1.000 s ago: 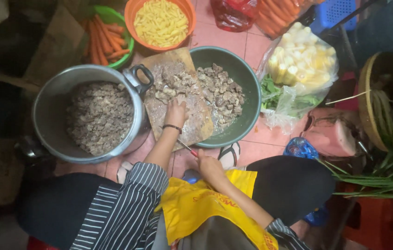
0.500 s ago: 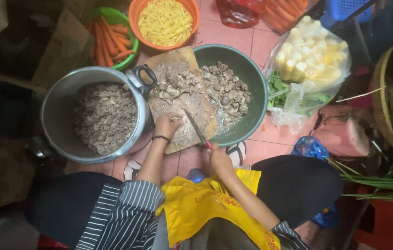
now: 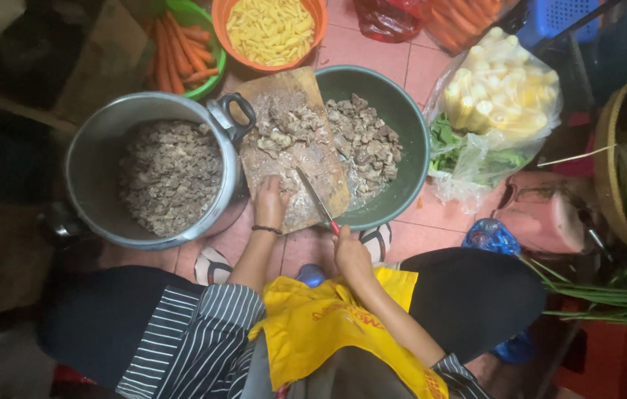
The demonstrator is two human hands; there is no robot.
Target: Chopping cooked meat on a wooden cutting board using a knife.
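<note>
A wooden cutting board rests across the rim of a green basin holding chunks of meat. More chopped meat lies on the board. My left hand presses on a piece of meat at the board's near end. My right hand grips the red handle of a knife, whose blade lies on the board just right of my left hand.
A large metal pot full of chopped meat stands left of the board. Behind are a green bowl of carrots, an orange bowl of yellow strips, and a plastic bag of pale vegetable pieces. Green stalks lie at right.
My left hand slid back from the middle of the board to its near end. The knife moved onto the board beside it, blade pointing away from me.
</note>
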